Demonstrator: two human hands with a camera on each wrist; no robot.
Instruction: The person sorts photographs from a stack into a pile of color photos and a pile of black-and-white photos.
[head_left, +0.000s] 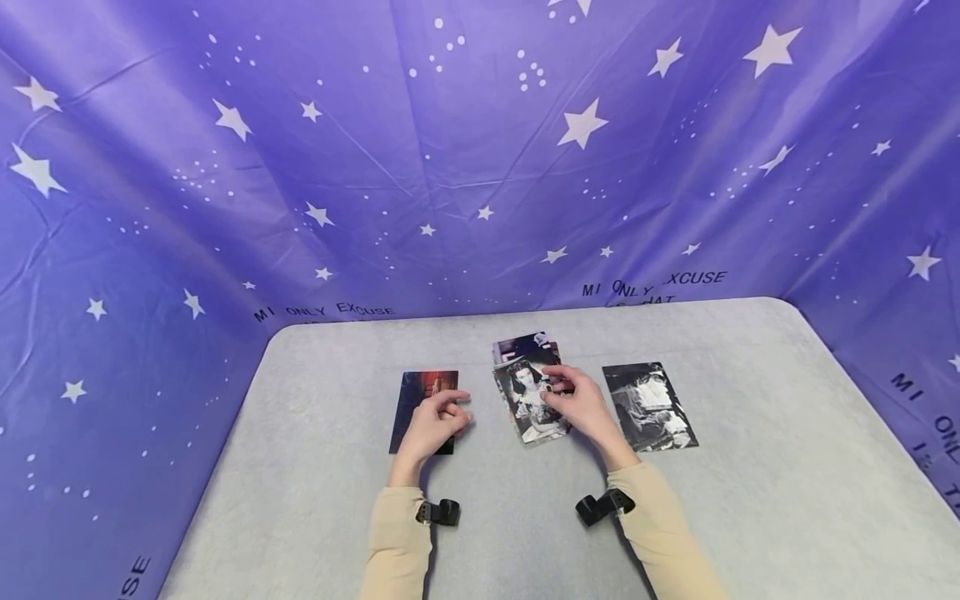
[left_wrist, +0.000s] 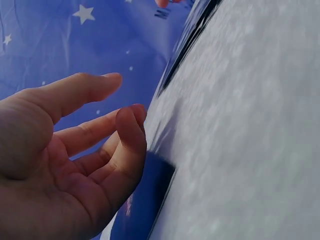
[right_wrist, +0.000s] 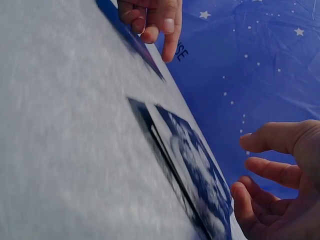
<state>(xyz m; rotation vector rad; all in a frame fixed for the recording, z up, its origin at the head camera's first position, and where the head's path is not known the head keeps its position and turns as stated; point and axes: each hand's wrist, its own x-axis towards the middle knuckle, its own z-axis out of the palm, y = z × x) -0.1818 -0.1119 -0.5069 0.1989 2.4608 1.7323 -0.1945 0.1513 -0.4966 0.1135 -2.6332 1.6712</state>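
In the head view a dark photo card with a red patch point(head_left: 406, 417) lies on the left of the grey table. My left hand point(head_left: 437, 422) hovers over its right part, fingers loosely bent around nothing; the left wrist view shows thumb and fingertips apart. A loose stack of photo cards point(head_left: 522, 408) lies in the middle, a black-and-white portrait on top and a purplish card showing behind it. My right hand point(head_left: 582, 407) is at the stack's right edge and overlaps it. In the right wrist view that hand's thumb and fingers point(right_wrist: 267, 137) are spread, with nothing between them.
Right of the stack lies another black-and-white photo card point(head_left: 648, 407). The grey table point(head_left: 780, 500) has rounded far corners. A purple cloth with white stars point(head_left: 450, 167) hangs behind it and on both sides. Each wrist wears a black strap with a camera point(head_left: 600, 506).
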